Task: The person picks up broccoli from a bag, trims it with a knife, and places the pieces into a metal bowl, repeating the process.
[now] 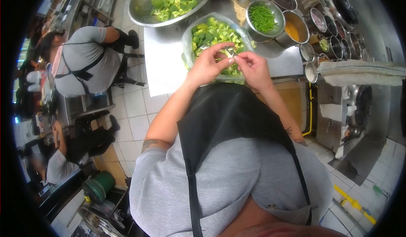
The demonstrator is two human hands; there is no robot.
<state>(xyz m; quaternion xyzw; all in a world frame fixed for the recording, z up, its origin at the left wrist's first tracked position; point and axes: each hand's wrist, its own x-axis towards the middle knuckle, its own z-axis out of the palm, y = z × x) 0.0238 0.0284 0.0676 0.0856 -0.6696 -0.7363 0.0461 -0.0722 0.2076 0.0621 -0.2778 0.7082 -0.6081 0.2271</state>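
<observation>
Both of my hands meet above a plastic-lined container (187, 40) of broccoli pieces (211, 33). My left hand (211, 64) has thumb and index finger curved toward each other, with the thumb tip by the fingers of my right hand. My right hand (253, 70) is closed in a pinch at the same spot. Something small and pale may be between the fingertips, too small to make out. Behind the container, to the left, a large metal colander (141, 8) holds more broccoli florets (175, 2).
Right of the container stand a bowl of green beans (262, 19), a pot with orange contents (292, 31) and several other pots. A towel (361, 73) hangs at the right. Two people (86, 61) work at the left. The metal counter's edge (158, 91) is near my body.
</observation>
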